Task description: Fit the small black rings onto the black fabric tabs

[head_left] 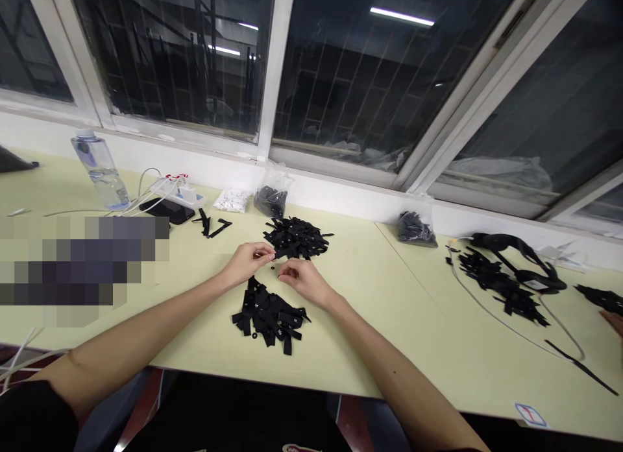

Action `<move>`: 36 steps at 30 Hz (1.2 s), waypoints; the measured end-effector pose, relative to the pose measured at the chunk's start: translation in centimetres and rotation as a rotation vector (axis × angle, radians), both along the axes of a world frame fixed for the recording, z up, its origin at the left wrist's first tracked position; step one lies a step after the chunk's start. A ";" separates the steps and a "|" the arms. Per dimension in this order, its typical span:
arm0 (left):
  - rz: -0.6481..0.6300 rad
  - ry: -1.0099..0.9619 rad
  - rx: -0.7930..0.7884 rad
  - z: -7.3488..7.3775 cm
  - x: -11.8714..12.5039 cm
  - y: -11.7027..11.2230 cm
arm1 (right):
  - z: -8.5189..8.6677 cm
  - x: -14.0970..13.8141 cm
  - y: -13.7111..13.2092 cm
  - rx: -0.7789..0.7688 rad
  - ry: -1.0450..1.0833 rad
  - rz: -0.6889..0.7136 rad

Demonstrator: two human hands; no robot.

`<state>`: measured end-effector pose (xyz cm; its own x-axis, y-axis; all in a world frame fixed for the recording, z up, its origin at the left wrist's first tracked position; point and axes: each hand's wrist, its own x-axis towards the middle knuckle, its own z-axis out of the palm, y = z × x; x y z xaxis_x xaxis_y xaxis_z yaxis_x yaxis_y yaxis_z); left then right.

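My left hand (249, 261) is closed in a pinch at the near left edge of a pile of short black fabric strips (299, 237). What its fingertips hold, if anything, is too small to make out. My right hand (307, 281) is curled just beside it, thumb and fingers together, with a tiny dark bit at the tips that I cannot name. Between the two hands a small black ring (272, 268) lies on the table. Nearer to me is a second heap of black strips (269, 314), several with small shiny round spots. Another black ring (254, 335) lies at its front edge.
Along the window stand a water bottle (103, 170), a phone (167, 210), a power strip (182, 194), and bags of white (232, 200) and black pieces (270, 200). Rightward are another bag (416, 229), a black headset (518, 261) with a cable, and more strips. A person's hand (614, 322) shows at right.
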<state>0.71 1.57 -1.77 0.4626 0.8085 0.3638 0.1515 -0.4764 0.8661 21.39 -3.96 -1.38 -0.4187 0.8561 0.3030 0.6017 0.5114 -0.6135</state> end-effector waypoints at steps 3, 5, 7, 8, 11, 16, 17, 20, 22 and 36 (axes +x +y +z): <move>-0.009 -0.013 -0.015 0.2 0.1 -0.5 | 0.5 -0.5 -0.3 0.025 0.126 -0.027; -0.010 -0.030 -0.031 0.2 0.2 -0.7 | 0.9 -0.7 -0.5 0.059 0.193 -0.064; -0.014 -0.053 -0.043 0.2 0.3 -1.0 | 1.3 -0.7 -0.6 0.110 0.242 -0.110; -0.019 -0.068 -0.045 0.2 0.4 -1.1 | 1.5 -0.7 -0.7 0.137 0.264 -0.128; -0.036 -0.118 -0.057 0.3 0.6 -1.5 | 1.9 -0.7 -0.9 0.212 0.325 -0.154; -0.049 -0.157 -0.087 0.3 0.7 -1.8 | 1.9 -0.9 -1.0 0.287 0.346 -0.181; -0.061 -0.157 -0.091 0.3 0.7 -1.8 | 1.9 -0.9 -1.0 0.292 0.343 -0.189; -0.094 -0.161 -0.099 0.2 0.7 -1.8 | 1.7 -0.9 -0.8 0.293 0.337 -0.201; -0.106 -0.158 -0.100 0.0 0.7 -1.7 | 1.6 -0.9 -0.7 0.287 0.337 -0.205; -0.096 -0.061 0.010 0.7 0.3 -1.9 | 1.0 -1.4 -0.7 0.143 0.357 -0.200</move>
